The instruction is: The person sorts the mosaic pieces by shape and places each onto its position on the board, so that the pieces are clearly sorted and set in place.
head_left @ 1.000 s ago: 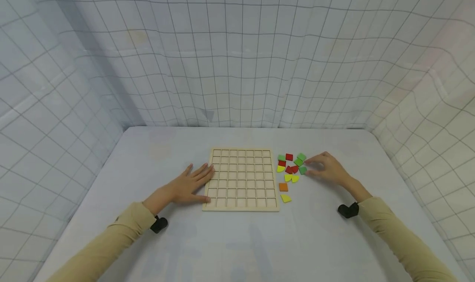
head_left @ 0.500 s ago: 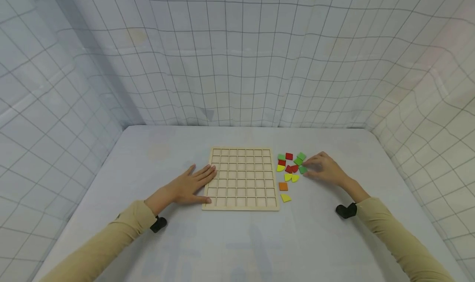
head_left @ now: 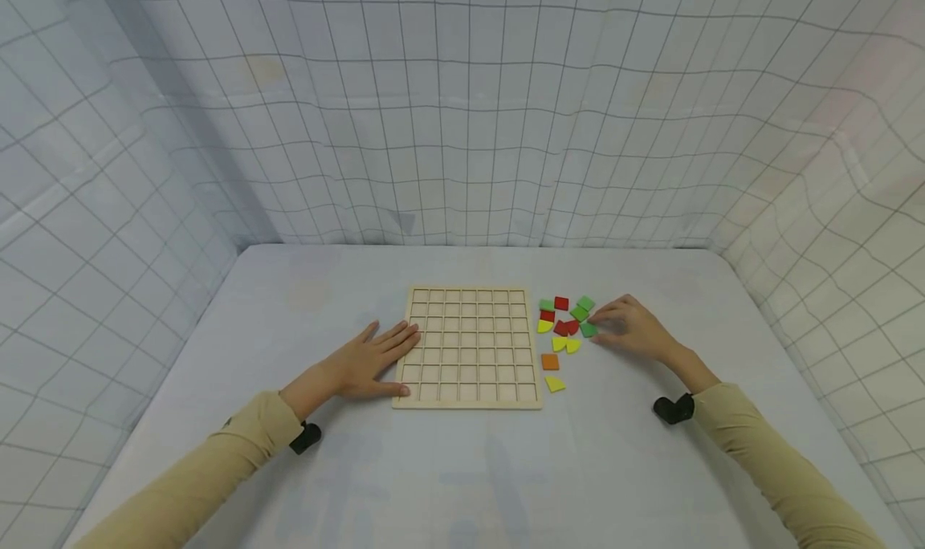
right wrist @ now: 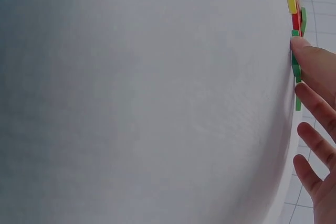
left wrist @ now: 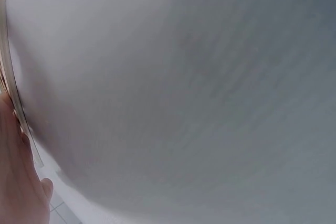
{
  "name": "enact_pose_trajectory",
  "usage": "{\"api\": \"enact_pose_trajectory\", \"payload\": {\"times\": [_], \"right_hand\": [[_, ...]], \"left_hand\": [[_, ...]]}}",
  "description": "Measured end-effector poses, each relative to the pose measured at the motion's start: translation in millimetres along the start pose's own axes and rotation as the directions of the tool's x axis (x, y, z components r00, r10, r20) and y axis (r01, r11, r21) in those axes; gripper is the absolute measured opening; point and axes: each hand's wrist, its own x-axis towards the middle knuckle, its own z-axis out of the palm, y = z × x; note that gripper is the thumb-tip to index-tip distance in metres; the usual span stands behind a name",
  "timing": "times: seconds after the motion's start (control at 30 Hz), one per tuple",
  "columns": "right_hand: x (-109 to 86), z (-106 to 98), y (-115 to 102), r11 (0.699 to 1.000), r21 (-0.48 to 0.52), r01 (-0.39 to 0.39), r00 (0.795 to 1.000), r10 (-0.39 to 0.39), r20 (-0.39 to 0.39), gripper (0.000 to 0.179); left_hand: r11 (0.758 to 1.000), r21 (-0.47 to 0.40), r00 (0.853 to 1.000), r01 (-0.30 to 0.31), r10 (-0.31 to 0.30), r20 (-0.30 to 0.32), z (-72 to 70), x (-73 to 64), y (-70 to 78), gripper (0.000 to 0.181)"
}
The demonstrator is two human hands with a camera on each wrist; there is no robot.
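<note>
The pale wooden grid board (head_left: 470, 348) lies flat on the table. My left hand (head_left: 368, 362) rests on its left edge, fingers spread and straight; part of this hand (left wrist: 21, 182) shows at the left wrist view's edge. Right of the board, my right hand (head_left: 634, 330) pinches a green square tile (head_left: 588, 330) between thumb and index finger, at the outer side of the loose tiles. In the right wrist view, the thumb touches a green tile (right wrist: 295, 51), and the other fingers of the hand (right wrist: 320, 108) are held apart from it.
Beside the board's right edge lie red tiles (head_left: 561, 302), more green tiles (head_left: 580, 313), yellow quarter-round tiles (head_left: 555, 384) and an orange square tile (head_left: 550, 362). Some touch or overlap. A white table (head_left: 462, 477) spreads around them, with a grid-patterned curtain (head_left: 462, 132) behind.
My right hand has shifted slightly left, its thumb and index finger closing in on the green tile. The left hand stays on the board's edge, almost unmoved.
</note>
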Motion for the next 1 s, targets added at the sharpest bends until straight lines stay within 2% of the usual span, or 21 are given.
{"api": "enact_pose_trajectory", "payload": {"times": [0.33, 0.7, 1.0], "right_hand": [[0.3, 0.0, 0.6, 1.000, 0.000, 0.014, 1.000, -0.014, -0.006, 0.028], [-0.3, -0.7, 0.1, 1.000, -0.002, 0.000, 1.000, 0.000, 0.002, 0.026], [1.7, -1.7, -1.9, 1.000, -0.028, -0.005, 1.000, 0.005, 0.004, 0.025]], "left_hand": [[1.000, -0.013, 1.000, -0.003, 0.003, -0.025, 2.7, -2.2, -0.2, 0.091], [0.999, -0.030, 1.000, 0.017, -0.018, -0.018, 7.5, -3.8, 2.0, 0.091], [1.000, 0.014, 1.000, -0.004, 0.005, -0.030, 7.7, -5.6, 4.3, 0.090]]}}
